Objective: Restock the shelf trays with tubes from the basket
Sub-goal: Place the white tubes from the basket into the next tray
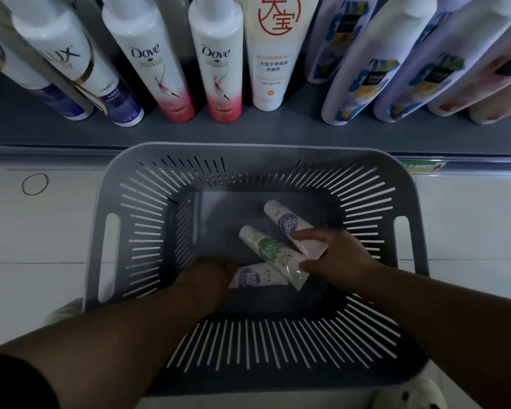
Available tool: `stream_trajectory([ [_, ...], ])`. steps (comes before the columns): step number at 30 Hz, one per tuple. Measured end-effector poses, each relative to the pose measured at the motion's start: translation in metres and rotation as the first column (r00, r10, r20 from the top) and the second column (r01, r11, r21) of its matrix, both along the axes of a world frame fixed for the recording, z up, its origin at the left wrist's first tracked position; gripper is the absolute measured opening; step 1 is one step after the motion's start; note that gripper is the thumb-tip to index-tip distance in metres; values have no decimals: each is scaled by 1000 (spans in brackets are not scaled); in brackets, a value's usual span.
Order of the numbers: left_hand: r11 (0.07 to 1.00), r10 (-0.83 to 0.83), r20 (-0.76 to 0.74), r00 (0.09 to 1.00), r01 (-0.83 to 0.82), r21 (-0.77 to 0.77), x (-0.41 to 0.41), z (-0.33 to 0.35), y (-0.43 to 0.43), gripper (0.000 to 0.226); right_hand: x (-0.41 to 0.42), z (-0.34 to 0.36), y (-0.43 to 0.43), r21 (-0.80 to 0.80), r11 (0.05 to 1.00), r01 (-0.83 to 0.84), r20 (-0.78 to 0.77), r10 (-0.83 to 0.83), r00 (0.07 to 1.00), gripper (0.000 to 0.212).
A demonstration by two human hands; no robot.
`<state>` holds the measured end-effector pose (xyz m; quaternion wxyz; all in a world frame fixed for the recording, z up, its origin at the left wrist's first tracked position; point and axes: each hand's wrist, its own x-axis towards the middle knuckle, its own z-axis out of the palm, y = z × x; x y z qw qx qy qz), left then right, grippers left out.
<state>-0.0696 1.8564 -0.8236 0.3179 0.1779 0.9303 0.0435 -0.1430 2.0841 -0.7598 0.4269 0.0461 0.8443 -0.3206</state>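
Floor (42, 231) | basket (99, 261) 1 | tubes (270, 249) 3 | left hand (207, 276), right hand (337, 255) touching them

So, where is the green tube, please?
Head view: the green tube lies centre-right in the grey basket between two purple tubes, right hand gripping its end.

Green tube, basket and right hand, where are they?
Green tube (270, 250): head view, its green label.
Basket (248, 151): head view, its far rim.
Right hand (340, 256): head view, back of hand.
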Motion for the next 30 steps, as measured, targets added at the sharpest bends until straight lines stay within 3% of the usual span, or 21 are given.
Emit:
stream_trajectory([
  [3,981,168,171,971,-182,72,-4,7,-8,55,0,3,-4,-44,997,69,53,-67,996,52],
  [6,888,369,166,915,-399,228,-20,24,-15,50,0,13,-8,-77,980,184,103,-176,979,52],
  [9,842,442,167,882,-471,264,-26,42,-17,39,-1,29,-10,-113,935,335,178,-312,933,52],
  [14,789,499,181,848,-530,309,-28,81,-23,35,9,65,-10,-150,864,480,258,-434,863,51],
  [21,711,577,69,814,-542,449,-26,171,-29,31,24,137,-11,-314,736,600,218,-559,800,53],
  [26,526,691,50,721,-549,650,-17,246,-17,26,43,204,-23,-517,511,687,309,-636,707,51],
  [30,399,732,84,676,-525,751,-5,310,1,32,64,263,-27,-655,428,623,264,-643,719,52],
])
